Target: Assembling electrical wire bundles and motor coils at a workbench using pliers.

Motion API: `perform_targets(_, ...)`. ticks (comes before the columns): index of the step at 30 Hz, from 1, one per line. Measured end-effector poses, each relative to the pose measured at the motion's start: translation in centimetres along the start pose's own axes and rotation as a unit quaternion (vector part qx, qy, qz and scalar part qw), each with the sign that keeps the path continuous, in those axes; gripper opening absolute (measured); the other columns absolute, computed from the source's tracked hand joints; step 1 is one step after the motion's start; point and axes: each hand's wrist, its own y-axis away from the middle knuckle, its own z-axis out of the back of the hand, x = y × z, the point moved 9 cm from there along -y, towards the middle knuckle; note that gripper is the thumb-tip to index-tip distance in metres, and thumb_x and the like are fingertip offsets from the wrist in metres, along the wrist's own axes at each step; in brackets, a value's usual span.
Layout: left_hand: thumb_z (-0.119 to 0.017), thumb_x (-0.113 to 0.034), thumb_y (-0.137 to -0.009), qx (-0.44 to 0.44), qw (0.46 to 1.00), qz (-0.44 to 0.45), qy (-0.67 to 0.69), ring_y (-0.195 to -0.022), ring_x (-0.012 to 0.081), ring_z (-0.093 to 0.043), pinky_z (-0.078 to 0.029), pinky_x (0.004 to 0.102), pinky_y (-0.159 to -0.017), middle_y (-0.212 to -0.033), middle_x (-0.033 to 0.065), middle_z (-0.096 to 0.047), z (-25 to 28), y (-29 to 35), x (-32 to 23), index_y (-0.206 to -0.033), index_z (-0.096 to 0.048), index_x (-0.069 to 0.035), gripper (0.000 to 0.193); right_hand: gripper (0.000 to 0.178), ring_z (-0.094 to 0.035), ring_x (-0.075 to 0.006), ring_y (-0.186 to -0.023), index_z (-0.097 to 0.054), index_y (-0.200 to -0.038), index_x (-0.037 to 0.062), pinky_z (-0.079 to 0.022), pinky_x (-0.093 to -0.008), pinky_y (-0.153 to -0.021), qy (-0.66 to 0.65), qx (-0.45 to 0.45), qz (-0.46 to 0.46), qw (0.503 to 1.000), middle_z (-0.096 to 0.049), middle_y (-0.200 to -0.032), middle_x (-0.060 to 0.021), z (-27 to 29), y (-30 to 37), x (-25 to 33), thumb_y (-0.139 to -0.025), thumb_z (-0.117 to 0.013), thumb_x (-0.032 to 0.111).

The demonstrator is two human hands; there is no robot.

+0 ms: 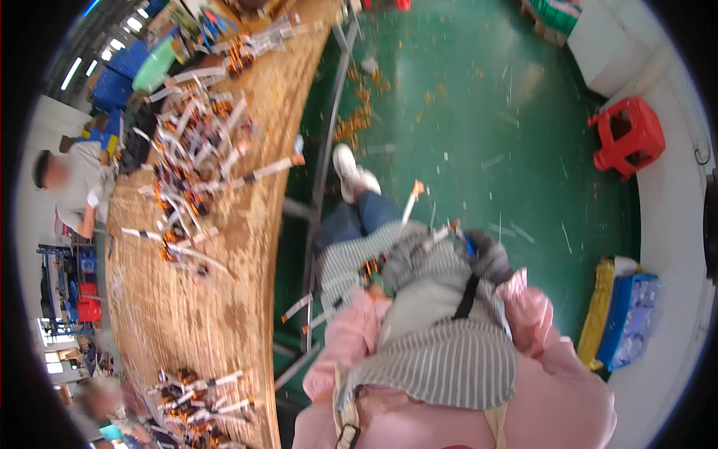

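Observation:
My left hand (pixel 404 258), in a grey glove, is closed round a copper-coloured coil (pixel 372 266) in front of my lap. White flat sleeves with orange ends stick out from it; one sleeve (pixel 410 203) points away from me, and others hang toward the table side. My right hand (pixel 490 258), also gloved in grey, is closed close by on a small blue thing (pixel 470 245), perhaps a tool handle; its kind is mostly hidden. Another pale sleeve end (pixel 444 234) shows between the two hands.
A wooden table (pixel 247 299) on my left bears a big heap of coils (pixel 194 150) and a smaller heap (pixel 198 404). Two people sit across it. On the right stand a red stool (pixel 632 138) and a blue crate (pixel 630 322). Scraps litter the green floor (pixel 449 97).

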Motion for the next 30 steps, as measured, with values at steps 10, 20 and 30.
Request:
perform_targets(10,-0.052,-0.020,-0.089,0.014,0.988,0.149,-0.040,-0.097,0.0283,-0.058,-0.043,0.0320,-0.087,-0.103,0.0175,-0.061,2.7,-4.9,-9.9,-0.110,-0.058,0.001,0.030,0.037,-0.055,-0.0364,-0.088,-0.053,-0.101,0.0021,-0.044,-0.0433,-0.080,0.219,0.049,0.016,0.974,-0.057,-0.092,-0.0210,1.3,-0.8,4.2,-0.080,-0.056,0.033)
perform_targets(20,-0.051,-0.023,-0.089,0.014,0.971,0.037,-0.234,-0.095,0.0325,-0.057,-0.044,0.0348,-0.085,-0.102,0.0187,-0.060,2.5,-4.1,-12.0,-0.107,-0.059,0.001,0.031,0.037,-0.055,-0.0428,-0.079,-0.050,-0.091,0.0001,-0.044,-0.0458,-0.068,0.192,0.104,-0.009,0.976,-0.057,-0.081,-0.0227,0.7,-0.5,3.0,-0.082,-0.055,0.035)
perform_targets(30,-0.056,-0.012,-0.088,-0.068,0.961,0.216,0.160,-0.088,0.0125,-0.058,-0.046,0.0255,-0.079,-0.095,0.0093,-0.065,3.0,-4.0,-9.5,-0.107,-0.060,0.003,0.024,0.024,-0.049,-0.0171,-0.053,-0.051,-0.087,0.0045,-0.039,-0.0299,-0.049,-0.462,0.307,-0.222,0.802,-0.051,-0.062,-0.0027,-3.8,1.1,1.9,-0.085,-0.058,0.027)
